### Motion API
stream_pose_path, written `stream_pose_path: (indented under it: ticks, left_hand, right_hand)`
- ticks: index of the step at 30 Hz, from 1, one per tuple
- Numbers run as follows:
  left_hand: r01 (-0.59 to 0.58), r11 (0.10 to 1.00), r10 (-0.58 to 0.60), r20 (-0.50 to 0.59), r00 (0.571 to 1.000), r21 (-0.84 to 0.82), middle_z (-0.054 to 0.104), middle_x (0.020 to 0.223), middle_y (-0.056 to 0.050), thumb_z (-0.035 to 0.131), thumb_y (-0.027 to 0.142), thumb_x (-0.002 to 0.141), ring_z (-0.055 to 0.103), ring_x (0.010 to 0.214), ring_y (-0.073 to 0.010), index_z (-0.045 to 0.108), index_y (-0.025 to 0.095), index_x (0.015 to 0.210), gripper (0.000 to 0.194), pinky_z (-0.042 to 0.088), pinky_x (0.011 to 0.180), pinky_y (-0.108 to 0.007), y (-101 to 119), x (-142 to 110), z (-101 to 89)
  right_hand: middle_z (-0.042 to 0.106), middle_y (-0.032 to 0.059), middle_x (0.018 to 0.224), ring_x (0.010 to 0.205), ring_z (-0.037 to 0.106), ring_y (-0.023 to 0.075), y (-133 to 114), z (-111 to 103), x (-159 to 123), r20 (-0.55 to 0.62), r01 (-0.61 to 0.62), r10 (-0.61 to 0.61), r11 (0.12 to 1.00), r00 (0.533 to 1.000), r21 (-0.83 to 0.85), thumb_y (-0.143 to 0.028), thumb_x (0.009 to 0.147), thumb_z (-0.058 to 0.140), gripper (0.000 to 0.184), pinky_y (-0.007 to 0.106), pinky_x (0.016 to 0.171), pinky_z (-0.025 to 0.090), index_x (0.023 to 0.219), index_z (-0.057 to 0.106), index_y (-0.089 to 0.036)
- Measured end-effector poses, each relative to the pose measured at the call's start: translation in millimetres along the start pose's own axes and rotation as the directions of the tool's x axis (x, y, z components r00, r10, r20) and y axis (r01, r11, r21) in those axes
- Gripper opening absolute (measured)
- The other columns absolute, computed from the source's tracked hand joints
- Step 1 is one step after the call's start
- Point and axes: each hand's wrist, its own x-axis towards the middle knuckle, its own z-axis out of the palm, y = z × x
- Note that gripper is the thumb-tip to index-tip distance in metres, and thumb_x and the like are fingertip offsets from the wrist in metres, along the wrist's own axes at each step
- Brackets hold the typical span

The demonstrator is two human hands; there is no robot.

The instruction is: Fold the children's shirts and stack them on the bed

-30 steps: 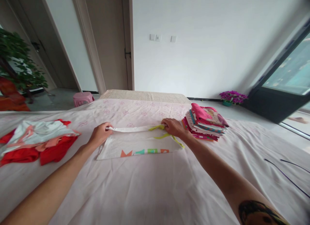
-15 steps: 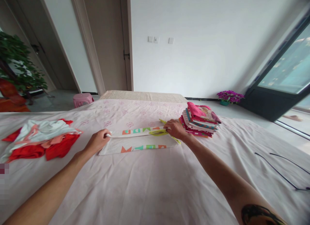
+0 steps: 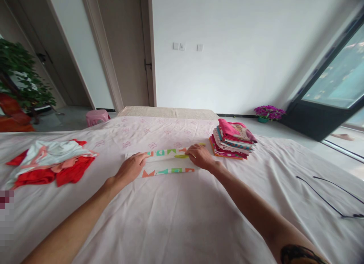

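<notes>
A white garment [image 3: 167,163] with coloured shapes in two rows and yellow-green trim lies folded into a narrow strip on the bed. My left hand [image 3: 133,166] is over its left part, fingers closed together on the cloth and pointing inward. At the right end, my right hand [image 3: 200,156] has its fingers closed on the cloth beside the trim. Both hands hide parts of the garment under them. Just past my right hand stands a stack of folded clothes [image 3: 233,139], a pink piece on top.
Loose red and white clothes [image 3: 54,161] lie on the left of the patterned bed sheet [image 3: 170,226]. Black-armed glasses [image 3: 327,199] rest at the right. Beyond the bed are a pink stool [image 3: 97,117], purple flowers [image 3: 269,113] and a leafy plant [image 3: 22,74].
My left hand has moved right from the garment's left edge onto its printed part. My right hand has shifted slightly left and down. The strip now looks shorter at both ends.
</notes>
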Motion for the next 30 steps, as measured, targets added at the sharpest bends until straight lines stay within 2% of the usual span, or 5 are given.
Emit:
stream_pose_path:
  ticks: [8,13,19,23,30]
  left_hand:
    - [-0.025,0.967,0.025,0.001,1.0,0.252,0.039,0.157,-0.01,0.044,0.046,0.096,0.032,0.146,-0.0294,0.051,0.023,0.145,0.054,0.023,0.121,-0.045,-9.4,-19.8,38.3]
    - [0.014,0.957,-0.024,0.031,0.999,0.289,0.034,0.16,-0.012,0.043,0.051,0.095,0.028,0.148,-0.0339,0.045,0.025,0.149,0.06,0.019,0.12,-0.048,-6.0,-22.4,35.0]
    - [0.074,0.95,-0.092,0.045,0.995,0.303,0.033,0.161,-0.01,0.044,0.055,0.094,0.027,0.148,-0.0339,0.043,0.03,0.15,0.061,0.015,0.119,-0.05,0.4,-23.3,30.2]
    - [0.142,0.94,-0.16,0.033,0.987,0.311,0.033,0.161,-0.011,0.044,0.055,0.094,0.025,0.149,-0.0319,0.039,0.029,0.152,0.064,0.013,0.118,-0.052,0.3,-25.7,28.4]
    - [0.26,0.903,-0.275,-0.003,0.961,0.341,0.035,0.159,-0.014,0.034,0.05,0.098,0.026,0.148,-0.0322,0.039,0.025,0.152,0.06,0.022,0.115,-0.052,-6.9,-29.0,24.4]
  right_hand:
    - [0.072,0.0059,0.11,0.104,0.061,0.0193,-6.0,10.8,-19.1,0.068,-0.086,0.087,0.996,0.994,-0.018,-0.012,0.094,0.049,0.03,0.03,0.093,0.042,0.11,0.073,-0.022]
    - [0.071,0.0068,0.115,0.107,0.062,0.0201,-26.9,4.7,-2.1,0.019,-0.228,0.229,0.973,0.973,-0.048,-0.012,0.094,0.044,0.034,0.029,0.094,0.041,0.113,0.07,-0.022]
    - [0.055,0.0134,0.143,0.134,0.047,0.0243,-50.5,18.6,4.9,0.062,-0.138,0.144,0.986,0.988,-0.09,-0.036,0.103,0.035,0.047,0.041,0.114,0.03,0.144,0.048,-0.017]
    - [0.041,0.0156,0.155,0.145,0.033,0.0291,-44.7,35.5,-12.4,0.095,-0.143,0.159,0.977,0.983,-0.156,-0.042,0.102,0.037,0.056,0.049,0.119,0.023,0.151,0.04,-0.014]
    - [0.028,0.0138,0.16,0.149,0.025,0.0295,-28.3,37.8,-32.7,0.109,-0.22,0.241,0.959,0.964,-0.18,-0.046,0.102,0.032,0.063,0.047,0.119,0.023,0.156,0.031,-0.012]
